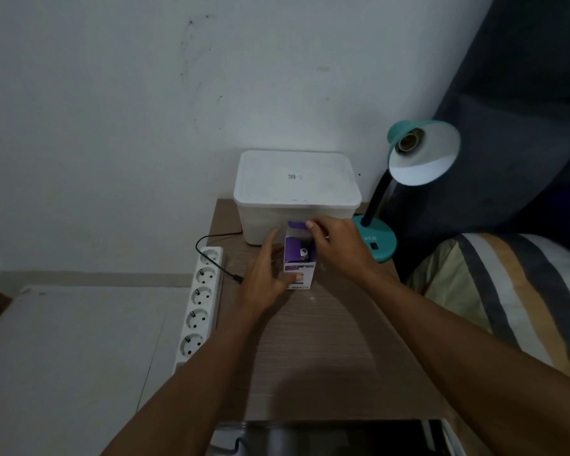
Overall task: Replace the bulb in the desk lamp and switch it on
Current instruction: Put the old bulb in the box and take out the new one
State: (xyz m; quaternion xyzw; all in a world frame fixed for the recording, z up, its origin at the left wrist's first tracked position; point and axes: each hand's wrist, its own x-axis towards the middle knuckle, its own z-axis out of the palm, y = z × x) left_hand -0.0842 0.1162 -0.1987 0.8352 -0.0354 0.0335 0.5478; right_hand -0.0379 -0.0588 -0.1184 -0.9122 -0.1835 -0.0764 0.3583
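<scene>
— So where's the new bulb (303, 254) sitting?

— Down inside the little purple-and-white box (298, 266) at the middle of the frame, standing on the desk (326, 340). Its metal screw cap points up out of the open top, so its long axis runs upright, and it looks set to come straight up and out.

— Which hand is closer to it?

— Both are at the box. The right hand (334, 246) is above and just right of the cap, thumb and forefinger pinched on the purple flap (297, 224), holding it back. The left hand (266, 274) is loosely spread, fingers flat along the box's left side and thumb across its front, steadying it. Neither has the bulb itself.

— And the lamp (405, 179)?

— Right of centre, well apart from the box. Its teal shade is tilted toward us, the socket (408, 142) bare. I'd guess the right hand drops off the flap onto the cap.
</scene>
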